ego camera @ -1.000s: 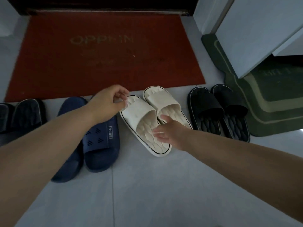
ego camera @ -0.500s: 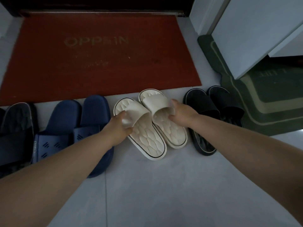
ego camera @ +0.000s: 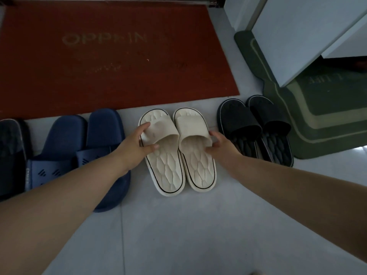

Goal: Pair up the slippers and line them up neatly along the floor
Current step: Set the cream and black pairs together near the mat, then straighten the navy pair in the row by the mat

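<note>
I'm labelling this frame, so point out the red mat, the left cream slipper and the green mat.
Red mat point(ego camera: 119, 80): head view, middle.
Left cream slipper point(ego camera: 168, 171): head view, insole.
Green mat point(ego camera: 325, 124): head view, striped border.

Two cream slippers are seen side by side and touching, toes toward the red doormat point(ego camera: 119, 62). The left cream slipper point(ego camera: 161, 155) is gripped at its strap by the left hand point(ego camera: 137, 147); the right cream slipper point(ego camera: 196, 153) is gripped at its strap by the right hand point(ego camera: 220, 147). Blue slippers point(ego camera: 99, 147) are partly covered by the left forearm, black slippers point(ego camera: 258, 128) lie just beyond the right hand, beside a green mat point(ego camera: 321, 120)
</note>
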Action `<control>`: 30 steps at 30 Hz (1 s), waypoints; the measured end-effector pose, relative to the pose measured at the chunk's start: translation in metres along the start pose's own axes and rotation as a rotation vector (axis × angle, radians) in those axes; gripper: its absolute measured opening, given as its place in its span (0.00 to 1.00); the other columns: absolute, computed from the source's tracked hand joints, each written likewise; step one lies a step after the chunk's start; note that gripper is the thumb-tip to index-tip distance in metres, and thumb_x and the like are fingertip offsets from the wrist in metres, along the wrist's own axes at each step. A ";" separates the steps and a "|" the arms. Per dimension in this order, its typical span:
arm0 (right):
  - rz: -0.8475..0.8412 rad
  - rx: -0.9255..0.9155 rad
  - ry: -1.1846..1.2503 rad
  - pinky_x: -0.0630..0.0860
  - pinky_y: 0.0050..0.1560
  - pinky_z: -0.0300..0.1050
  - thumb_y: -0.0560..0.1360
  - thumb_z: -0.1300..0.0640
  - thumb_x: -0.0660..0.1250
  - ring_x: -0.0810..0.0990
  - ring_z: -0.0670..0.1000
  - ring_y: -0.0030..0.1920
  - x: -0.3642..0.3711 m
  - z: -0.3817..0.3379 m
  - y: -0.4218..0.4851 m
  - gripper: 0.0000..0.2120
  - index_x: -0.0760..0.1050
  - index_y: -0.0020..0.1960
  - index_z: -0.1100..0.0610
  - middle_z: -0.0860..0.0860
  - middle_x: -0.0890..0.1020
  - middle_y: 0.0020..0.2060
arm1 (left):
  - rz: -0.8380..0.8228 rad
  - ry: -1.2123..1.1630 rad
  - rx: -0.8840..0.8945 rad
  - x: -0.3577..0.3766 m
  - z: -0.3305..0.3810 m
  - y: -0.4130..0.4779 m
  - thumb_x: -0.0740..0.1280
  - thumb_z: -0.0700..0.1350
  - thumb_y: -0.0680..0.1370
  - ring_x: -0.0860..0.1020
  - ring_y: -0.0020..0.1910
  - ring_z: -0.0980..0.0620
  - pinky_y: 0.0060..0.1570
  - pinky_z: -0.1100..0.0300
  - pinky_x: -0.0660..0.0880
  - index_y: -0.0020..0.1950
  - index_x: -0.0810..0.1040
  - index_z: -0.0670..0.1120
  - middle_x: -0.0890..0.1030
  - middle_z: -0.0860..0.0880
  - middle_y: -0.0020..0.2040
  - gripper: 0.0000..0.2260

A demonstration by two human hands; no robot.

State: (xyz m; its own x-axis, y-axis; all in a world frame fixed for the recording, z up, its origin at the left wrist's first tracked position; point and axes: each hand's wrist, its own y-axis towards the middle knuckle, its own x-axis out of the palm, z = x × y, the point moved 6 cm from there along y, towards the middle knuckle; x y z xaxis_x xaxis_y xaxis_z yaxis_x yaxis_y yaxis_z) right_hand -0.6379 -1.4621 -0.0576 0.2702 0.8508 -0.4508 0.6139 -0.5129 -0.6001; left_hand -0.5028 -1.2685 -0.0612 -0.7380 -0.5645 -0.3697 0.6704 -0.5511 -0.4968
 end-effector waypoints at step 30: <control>-0.523 0.142 -0.015 0.71 0.39 0.41 0.75 0.67 0.60 0.71 0.50 0.36 0.187 -0.089 -0.062 0.18 0.63 0.64 0.60 0.54 0.72 0.39 | -0.237 0.790 -0.149 -0.124 -0.069 -0.061 0.68 0.50 0.74 0.72 0.63 0.42 0.60 0.51 0.70 0.72 0.56 0.53 0.73 0.46 0.66 0.31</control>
State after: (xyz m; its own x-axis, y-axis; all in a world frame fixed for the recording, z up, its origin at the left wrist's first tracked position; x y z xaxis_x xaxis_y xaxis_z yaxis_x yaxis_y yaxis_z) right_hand -0.5592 -1.2613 -0.0455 -0.0554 0.9955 -0.0767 0.5572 -0.0329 -0.8297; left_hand -0.4577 -1.1223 -0.0397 -0.7316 0.1835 -0.6565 0.5150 -0.4822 -0.7087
